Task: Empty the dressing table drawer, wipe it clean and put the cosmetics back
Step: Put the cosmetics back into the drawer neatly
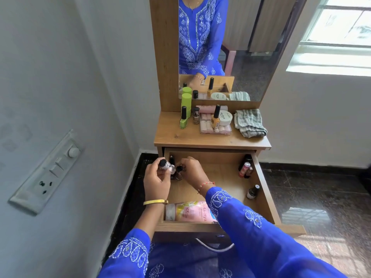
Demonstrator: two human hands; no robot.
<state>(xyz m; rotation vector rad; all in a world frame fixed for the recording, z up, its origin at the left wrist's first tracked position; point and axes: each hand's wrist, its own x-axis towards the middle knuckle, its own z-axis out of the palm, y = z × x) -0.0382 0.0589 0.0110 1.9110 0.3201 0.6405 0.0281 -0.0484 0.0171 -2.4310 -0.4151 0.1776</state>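
The wooden drawer (pixel 224 171) stands pulled open below the dressing table top (pixel 180 137). My left hand (pixel 156 183) grips a clear nail polish bottle with a black cap (pixel 167 166) at the drawer's far left corner. My right hand (pixel 191 170) reaches beside it and pinches a dark small bottle (pixel 179 172) standing in the drawer. A pink tube (pixel 190 211) lies along the drawer's near edge. Small bottles (pixel 246 169) stand at the far right wall, and a dark bottle with a white cap (pixel 253 191) leans further forward.
On the table top stand a green bottle (pixel 183 118), a tall green tube (pixel 186 103), an orange polish bottle (pixel 215 117), a white jar (pixel 225 117), a clear box (pixel 215 129) and a folded grey-green cloth (pixel 250 122). A mirror (pixel 230 47) rises behind. A switch panel (pixel 46 173) is on the left wall.
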